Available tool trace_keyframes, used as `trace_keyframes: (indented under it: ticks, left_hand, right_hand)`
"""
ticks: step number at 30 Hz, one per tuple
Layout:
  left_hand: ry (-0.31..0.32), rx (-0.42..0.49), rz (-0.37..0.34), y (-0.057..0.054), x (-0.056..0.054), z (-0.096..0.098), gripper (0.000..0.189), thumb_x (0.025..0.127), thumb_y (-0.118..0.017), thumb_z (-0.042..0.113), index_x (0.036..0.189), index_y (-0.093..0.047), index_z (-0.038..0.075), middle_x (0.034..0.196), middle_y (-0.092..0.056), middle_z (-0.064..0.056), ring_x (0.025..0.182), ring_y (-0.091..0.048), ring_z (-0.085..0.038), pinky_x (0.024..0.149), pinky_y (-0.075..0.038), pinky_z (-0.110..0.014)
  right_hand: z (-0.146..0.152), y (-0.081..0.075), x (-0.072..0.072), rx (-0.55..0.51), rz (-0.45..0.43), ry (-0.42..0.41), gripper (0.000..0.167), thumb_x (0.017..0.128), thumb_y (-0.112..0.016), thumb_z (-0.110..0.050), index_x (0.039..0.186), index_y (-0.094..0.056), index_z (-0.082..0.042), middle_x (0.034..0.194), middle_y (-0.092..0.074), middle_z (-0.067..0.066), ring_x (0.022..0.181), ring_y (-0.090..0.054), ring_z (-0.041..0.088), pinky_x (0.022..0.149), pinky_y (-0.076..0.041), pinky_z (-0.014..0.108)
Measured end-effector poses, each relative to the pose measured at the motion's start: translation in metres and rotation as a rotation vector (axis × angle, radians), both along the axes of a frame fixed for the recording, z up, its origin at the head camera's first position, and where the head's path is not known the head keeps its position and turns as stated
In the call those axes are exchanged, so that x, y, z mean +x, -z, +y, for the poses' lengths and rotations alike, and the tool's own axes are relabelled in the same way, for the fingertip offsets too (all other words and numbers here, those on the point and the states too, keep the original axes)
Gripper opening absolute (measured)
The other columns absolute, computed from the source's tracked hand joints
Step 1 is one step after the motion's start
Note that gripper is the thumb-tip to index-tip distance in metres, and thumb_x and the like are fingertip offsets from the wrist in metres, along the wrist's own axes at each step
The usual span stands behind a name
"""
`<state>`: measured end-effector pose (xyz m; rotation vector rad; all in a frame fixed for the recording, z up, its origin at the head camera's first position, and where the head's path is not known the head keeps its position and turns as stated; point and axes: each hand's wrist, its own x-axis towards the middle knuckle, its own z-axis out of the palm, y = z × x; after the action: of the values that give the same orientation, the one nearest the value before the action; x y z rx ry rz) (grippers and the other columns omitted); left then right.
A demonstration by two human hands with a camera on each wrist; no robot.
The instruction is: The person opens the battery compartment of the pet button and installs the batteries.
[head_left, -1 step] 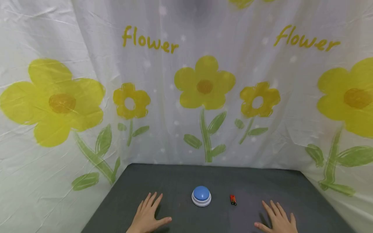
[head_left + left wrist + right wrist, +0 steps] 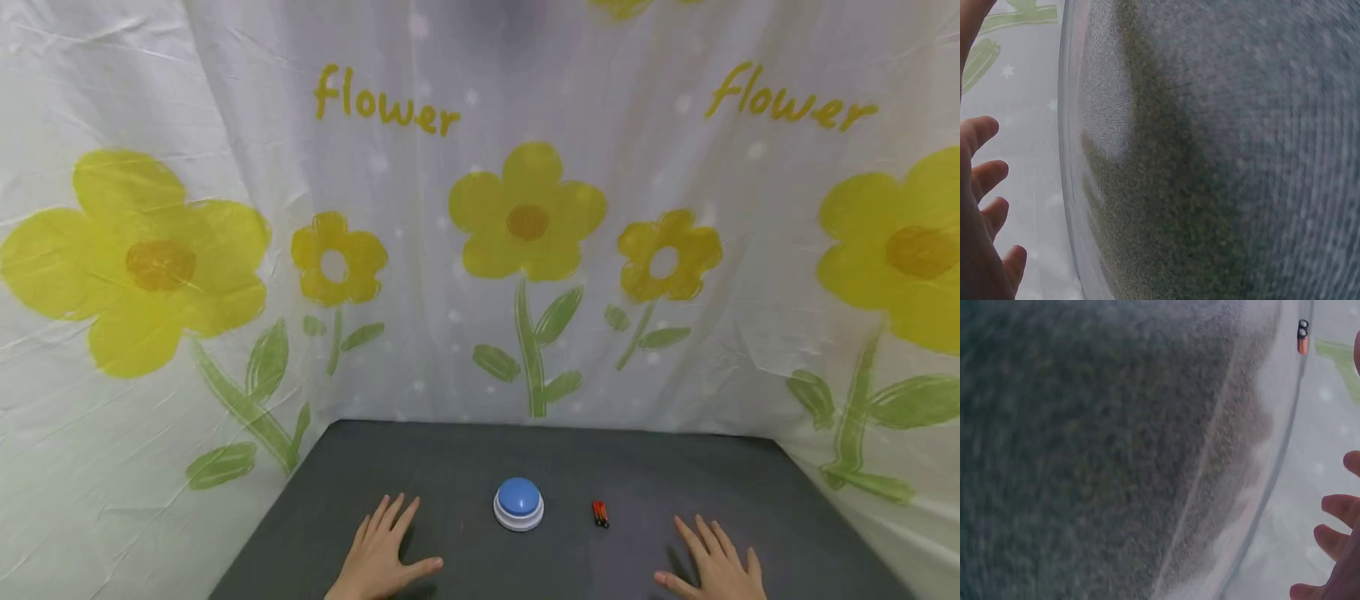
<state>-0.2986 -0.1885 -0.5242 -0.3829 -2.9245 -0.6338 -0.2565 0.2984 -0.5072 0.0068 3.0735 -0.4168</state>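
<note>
Blue button (image 2: 518, 504): a blue dome is seated in a round white base, placed on the worktop (image 2: 465, 454).
Batteries (image 2: 600, 513): two slim red-and-black cells are laid side by side, near the button on its right.
Left hand (image 2: 381, 554): held left of the button and closer to the person, fingers spread and nearly straight, nothing gripped.
Right hand (image 2: 716, 562): held well to the button's right, past the batteries, fingers spread wide, nothing gripped.
Surface: the worktop is dark grey and finely textured; shadows are cast on it by both hands.
Room: behind the button and on both sides, the worktop is enclosed by creased white sheeting (image 2: 420, 358), printed with yellow flowers, green leaves and "flower" twice.
</note>
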Motion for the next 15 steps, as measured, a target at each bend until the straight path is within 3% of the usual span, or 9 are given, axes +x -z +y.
trace_keyframes:
  ticks: [15]
  left_hand:
    - [0.029, 0.013, 0.024, -0.0016, 0.0018, 0.0004, 0.092, 0.071, -0.061, 0.068, 0.142, -0.039, 0.013, 0.142, -0.035, -0.018, 0.131, -0.022, -0.042, 0.097, -0.019, -0.067]
  right_hand:
    - [-0.0025, 0.0080, -0.0026, -0.035, -0.031, -0.017, 0.094, 0.073, -0.053, -0.072, 0.136, -0.044, -0.003, 0.133, -0.036, 0.035, 0.120, -0.027, 0.056, 0.085, -0.018, 0.076]
